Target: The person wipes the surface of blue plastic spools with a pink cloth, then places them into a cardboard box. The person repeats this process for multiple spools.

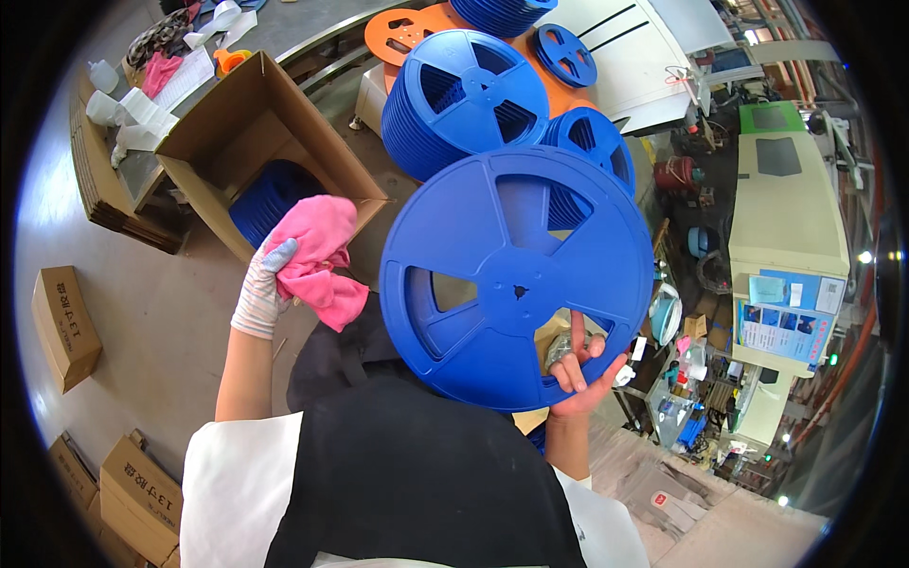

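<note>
A large blue plastic reel, with three cut-out windows and a small center hole, is held up in front of my body. My bare right hand grips it at the lower right, fingers coming through one window and thumb side along the rim. In my left hand, which wears a striped glove with bluish fingertips, a bunched pink cloth is clutched. This hand is apart from the reel, beside an open cardboard box. Inside the box lie blue reels, partly hidden by the cloth.
Behind the held reel stand stacks of blue reels on an orange surface, with an orange reel beside them. Flattened cardboard leans at the left. Closed cartons sit on the floor. A pale machine stands at the right.
</note>
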A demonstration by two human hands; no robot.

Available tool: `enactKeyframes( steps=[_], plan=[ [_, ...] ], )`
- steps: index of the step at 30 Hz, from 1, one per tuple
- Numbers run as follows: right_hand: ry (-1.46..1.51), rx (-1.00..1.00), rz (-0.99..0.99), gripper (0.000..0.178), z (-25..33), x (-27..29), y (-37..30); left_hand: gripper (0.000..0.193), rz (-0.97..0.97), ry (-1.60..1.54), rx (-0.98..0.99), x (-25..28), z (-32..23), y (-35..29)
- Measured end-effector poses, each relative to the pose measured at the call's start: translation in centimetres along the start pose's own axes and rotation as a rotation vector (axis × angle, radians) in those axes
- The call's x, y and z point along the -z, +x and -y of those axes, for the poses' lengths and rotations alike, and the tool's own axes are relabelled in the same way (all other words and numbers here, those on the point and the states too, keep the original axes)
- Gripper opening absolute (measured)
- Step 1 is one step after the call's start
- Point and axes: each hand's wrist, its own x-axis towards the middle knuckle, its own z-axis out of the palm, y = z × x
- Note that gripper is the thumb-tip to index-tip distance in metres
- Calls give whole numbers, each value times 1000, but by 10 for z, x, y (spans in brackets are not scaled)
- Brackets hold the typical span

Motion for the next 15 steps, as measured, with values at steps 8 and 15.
enactKeyframes(
  steps=[8,15],
  plan=[
    [-35,-94,-15,54,-19,-15,18,52,-139,275,-335,-61,-4,-17],
    [-77,-259,-153,51,-51,-32,36,46,-41,-147,260,-90,119,6]
  ],
)
